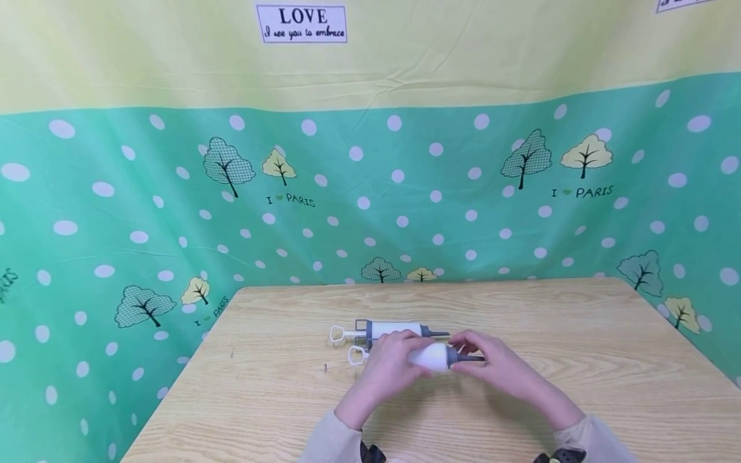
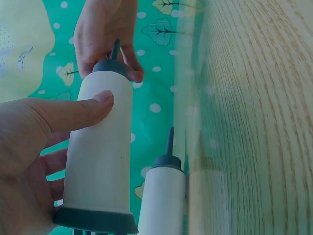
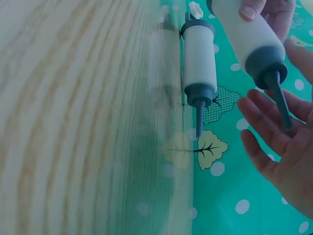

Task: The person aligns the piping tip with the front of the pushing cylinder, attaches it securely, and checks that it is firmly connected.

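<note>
A syringe-like dispenser [image 1: 429, 357] with a white barrel, grey end cap and thin grey nozzle is held over the table, nozzle toward the right. My left hand [image 1: 391, 362] grips its barrel, the thumb [image 2: 100, 106] lying along the white side. At the cap is my right hand [image 1: 496, 361], thumb and index finger at either side of it, the other fingers spread behind the nozzle [image 3: 279, 105]. A white handle loop [image 1: 357, 355] sticks out left of my left hand. Just behind lies a second similar dispenser [image 1: 395, 328], its nozzle also toward the right.
The light wooden table [image 1: 243, 411] extends around both hands. A small dark bit [image 1: 325, 367] lies left of the dispensers. A green and yellow printed cloth [image 1: 399, 193] hangs behind the table and down its left side.
</note>
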